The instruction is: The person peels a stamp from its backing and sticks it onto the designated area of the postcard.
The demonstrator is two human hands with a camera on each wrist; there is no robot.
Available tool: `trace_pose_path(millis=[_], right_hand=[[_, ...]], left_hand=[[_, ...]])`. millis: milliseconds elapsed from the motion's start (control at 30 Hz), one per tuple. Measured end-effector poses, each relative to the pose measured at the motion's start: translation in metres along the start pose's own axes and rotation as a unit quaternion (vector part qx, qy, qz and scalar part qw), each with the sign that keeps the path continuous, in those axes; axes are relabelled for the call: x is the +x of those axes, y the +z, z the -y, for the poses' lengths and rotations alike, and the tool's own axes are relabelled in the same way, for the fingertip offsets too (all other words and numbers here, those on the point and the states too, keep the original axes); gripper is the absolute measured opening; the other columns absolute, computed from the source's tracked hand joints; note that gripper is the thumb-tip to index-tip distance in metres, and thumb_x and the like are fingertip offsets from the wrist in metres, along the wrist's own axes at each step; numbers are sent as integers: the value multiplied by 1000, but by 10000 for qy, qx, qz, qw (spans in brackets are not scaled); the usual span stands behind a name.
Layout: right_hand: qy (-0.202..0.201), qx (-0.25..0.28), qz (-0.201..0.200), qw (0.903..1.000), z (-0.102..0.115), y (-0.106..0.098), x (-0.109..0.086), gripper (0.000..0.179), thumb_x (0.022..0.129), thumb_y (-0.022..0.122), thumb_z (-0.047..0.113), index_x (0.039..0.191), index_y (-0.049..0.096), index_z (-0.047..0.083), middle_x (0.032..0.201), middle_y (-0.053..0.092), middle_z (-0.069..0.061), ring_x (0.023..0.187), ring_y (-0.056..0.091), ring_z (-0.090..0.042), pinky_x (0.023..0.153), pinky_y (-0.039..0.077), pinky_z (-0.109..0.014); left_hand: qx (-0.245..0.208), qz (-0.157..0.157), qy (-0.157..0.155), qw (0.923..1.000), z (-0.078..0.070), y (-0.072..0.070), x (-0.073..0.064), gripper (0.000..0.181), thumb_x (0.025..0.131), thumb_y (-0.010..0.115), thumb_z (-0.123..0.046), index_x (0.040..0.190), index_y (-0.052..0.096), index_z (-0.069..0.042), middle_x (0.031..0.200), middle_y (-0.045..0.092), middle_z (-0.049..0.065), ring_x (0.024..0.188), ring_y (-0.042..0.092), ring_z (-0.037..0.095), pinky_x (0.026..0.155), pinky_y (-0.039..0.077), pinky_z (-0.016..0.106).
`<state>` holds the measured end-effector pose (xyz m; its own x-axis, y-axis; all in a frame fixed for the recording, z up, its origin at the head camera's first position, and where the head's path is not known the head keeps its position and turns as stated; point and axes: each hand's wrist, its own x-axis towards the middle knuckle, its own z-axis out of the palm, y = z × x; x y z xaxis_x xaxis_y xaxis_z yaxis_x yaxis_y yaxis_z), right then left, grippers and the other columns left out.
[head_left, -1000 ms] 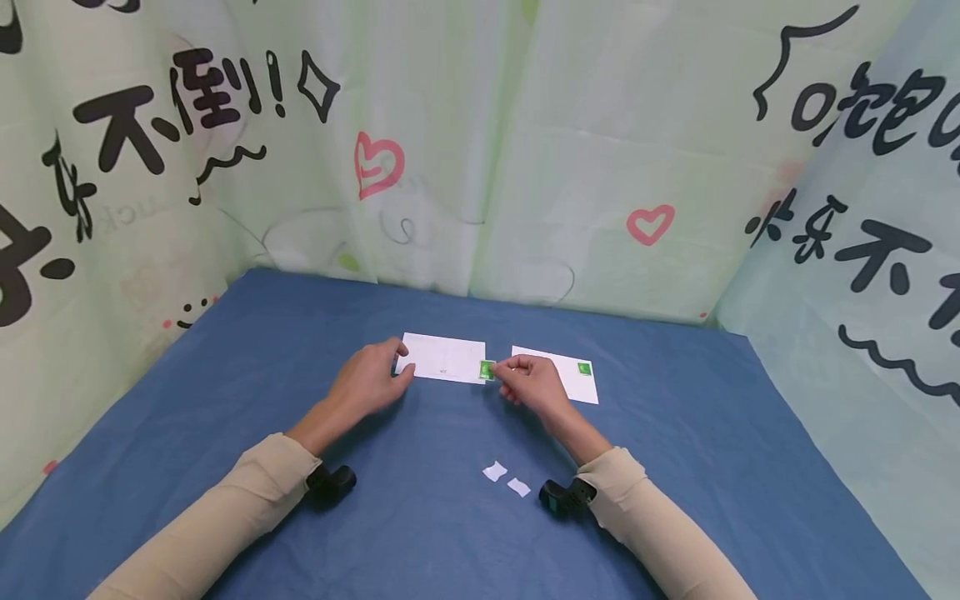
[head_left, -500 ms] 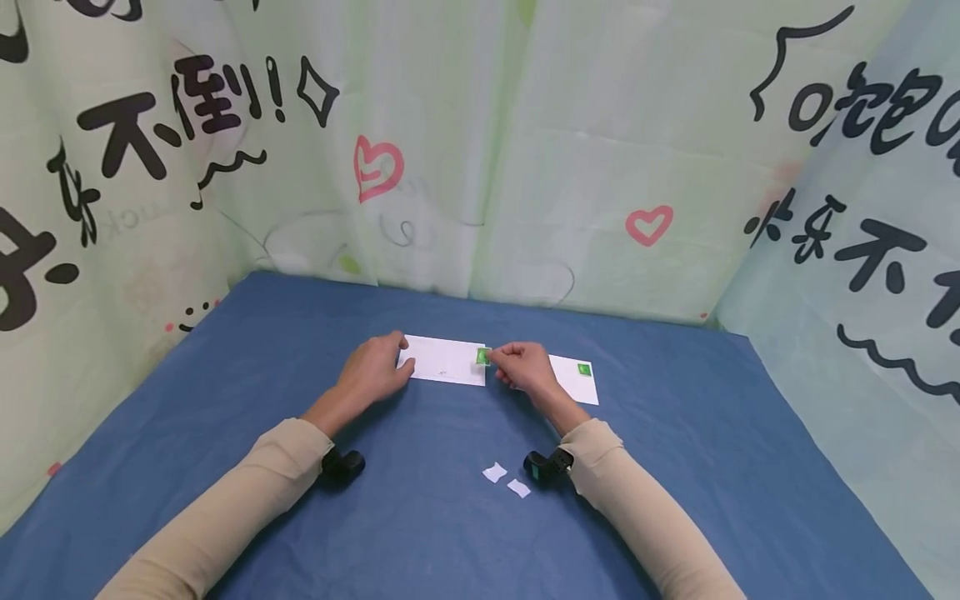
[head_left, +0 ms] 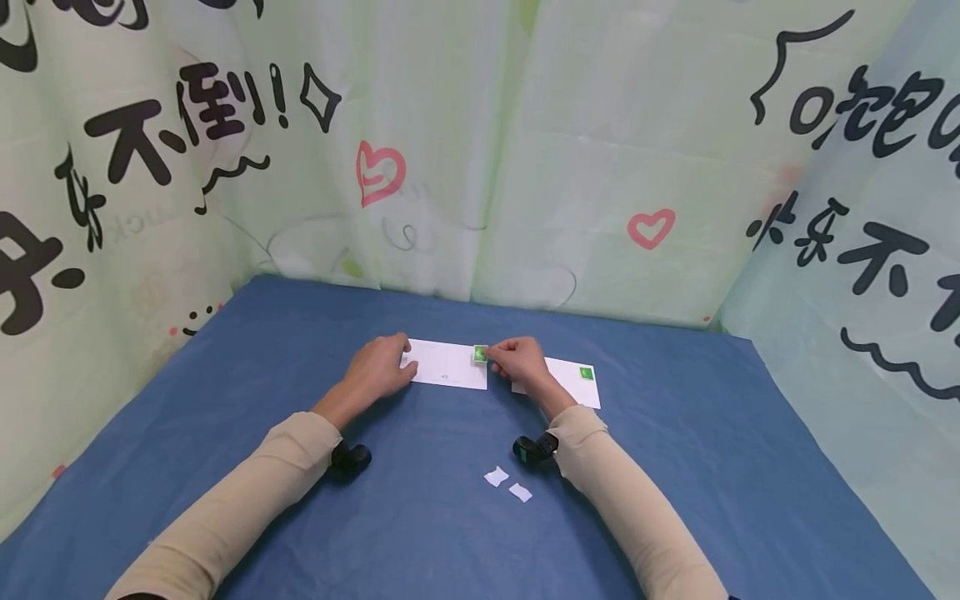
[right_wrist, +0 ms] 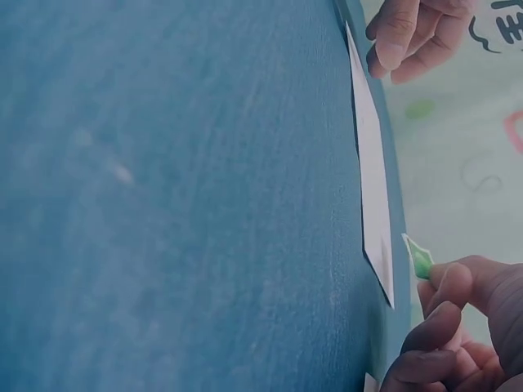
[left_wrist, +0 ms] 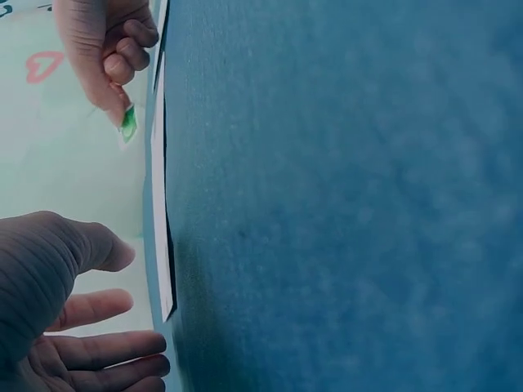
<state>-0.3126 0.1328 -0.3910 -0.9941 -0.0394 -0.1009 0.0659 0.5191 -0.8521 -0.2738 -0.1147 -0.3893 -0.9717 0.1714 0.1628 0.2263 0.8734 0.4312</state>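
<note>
A white envelope [head_left: 442,365] lies flat on the blue tablecloth, its long side running left to right. My right hand [head_left: 522,363] pinches a small green stamp [head_left: 480,355] between thumb and index finger, over the envelope's upper right corner in the head view. In the right wrist view the stamp [right_wrist: 421,261] tilts up, held by one edge, and shows apart from the envelope [right_wrist: 374,180]. My left hand [head_left: 377,368] is at the envelope's left end, thumb and fingers spread either side of it. Its fingers [left_wrist: 106,349] are fairly straight in the left wrist view.
A second white envelope [head_left: 558,379] with a green stamp [head_left: 587,373] at its upper right lies partly under my right hand in view. Two small white paper scraps [head_left: 496,476] lie nearer me. A printed curtain [head_left: 480,167] walls the table's back and sides.
My right hand has carried the stamp from the envelope's lower right edge up and slightly left to its upper right corner. The left hand has stayed at the left end.
</note>
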Motion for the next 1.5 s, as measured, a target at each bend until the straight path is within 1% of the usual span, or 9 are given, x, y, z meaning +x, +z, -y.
trace_pose_path(millis=[300,400,533,667,733,833,1033,1233,1500], right_hand=[[228,-180,-33,9996,3,4,5,25,96,72,24,87,75,1,61,59,2,57,48,-10,56,39,-24],[263,-300,-65,9992,5,5,7,25,95,72,23,81,74,2,60,58,1,58,47,-11,55,38,-25],[251,-467,-110,9985,5,6,12,29,95,72,22,71,72,5,57,57,2,56,47,-11,54,37,-25],[213,-623,-140,9977,3,8,15,32,94,71,21,66,71,7,54,56,3,54,46,-11,52,35,-24],[179,-733,-152,9970,3,8,16,32,94,71,21,65,71,7,54,55,4,53,45,-10,51,34,-24],[85,-887,-146,9959,2,9,17,34,94,70,21,63,70,9,52,54,4,51,45,-9,51,33,-24],[-127,-1119,-147,9935,1,10,18,38,94,69,21,58,67,11,50,52,4,49,45,-10,49,32,-24],[-118,-1224,-150,9923,1,10,19,39,94,68,22,56,65,12,49,51,3,48,45,-10,49,32,-24],[-125,-1384,-180,9901,1,11,18,41,93,68,21,54,63,12,49,51,3,46,43,-11,48,30,-25]], left_hand=[[198,184,-66,9996,-1,3,3,27,96,67,-20,112,67,2,109,71,19,92,67,32,86,54,47],[301,248,-95,9992,-1,3,4,25,96,67,-20,109,67,2,107,71,18,90,66,30,85,54,46],[432,269,-87,9987,-2,2,5,19,95,68,-19,95,68,0,93,69,14,76,59,25,73,51,41],[544,280,-10,9981,-1,2,6,22,94,68,-17,77,62,-5,74,58,7,66,47,19,61,40,34],[586,296,39,9978,0,3,7,27,94,68,-17,71,57,-7,70,51,4,65,42,18,60,35,32],[646,298,99,9974,1,3,7,32,94,69,-16,67,53,-8,68,45,3,65,39,18,61,33,32],[650,247,127,9975,2,4,8,31,93,68,-16,67,53,-8,70,47,4,67,42,19,62,35,33],[655,262,113,9974,3,4,9,30,93,68,-16,68,53,-8,71,48,5,68,43,19,61,36,34],[622,244,125,9977,4,5,8,35,94,67,-15,65,48,-10,69,42,3,66,39,18,60,33,33]])
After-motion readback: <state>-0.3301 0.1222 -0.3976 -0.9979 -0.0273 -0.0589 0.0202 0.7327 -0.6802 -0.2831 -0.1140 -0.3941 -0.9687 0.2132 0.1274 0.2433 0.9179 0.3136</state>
